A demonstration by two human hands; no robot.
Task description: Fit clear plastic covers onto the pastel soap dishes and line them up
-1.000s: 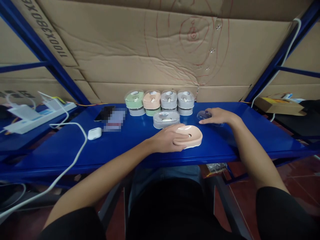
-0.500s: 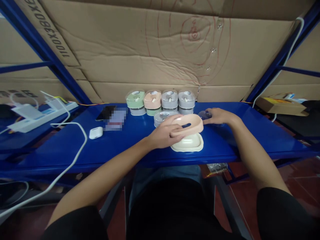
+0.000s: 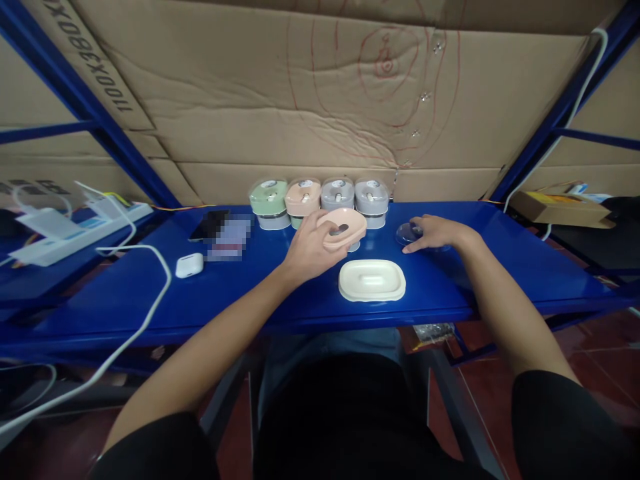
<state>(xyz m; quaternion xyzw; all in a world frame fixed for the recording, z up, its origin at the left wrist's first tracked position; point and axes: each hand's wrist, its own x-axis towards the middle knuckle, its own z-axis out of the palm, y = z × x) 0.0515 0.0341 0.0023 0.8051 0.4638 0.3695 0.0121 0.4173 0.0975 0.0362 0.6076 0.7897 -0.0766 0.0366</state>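
Observation:
My left hand [image 3: 313, 248] is shut on a pink oval plastic soap-dish lid [image 3: 342, 228] with a dark slot, holding it tilted above the shelf. A cream oval tray [image 3: 372, 280] lies on the shelf to the right of that hand, apart from it. My right hand [image 3: 435, 235] rests its fingers on a transparent round dish [image 3: 409, 234]. Behind the lid stand several stacked containers: green [image 3: 269, 203], peach [image 3: 303, 202] and grey [image 3: 337, 197], [image 3: 371, 201]. The lid and my left hand partly hide the peach and grey stacks.
The blue metal shelf [image 3: 125, 297] holds a white earbud case [image 3: 189, 265], a phone [image 3: 209, 225] and a pixelated flat item [image 3: 230, 237]. A white cable [image 3: 150, 280] runs to a power strip [image 3: 60, 235]. Cardboard [image 3: 300, 120] forms the back wall.
My left hand has lifted the pink lid off the cream tray and moved it left and back toward the stacks. The tray now lies uncovered. My right hand has barely moved.

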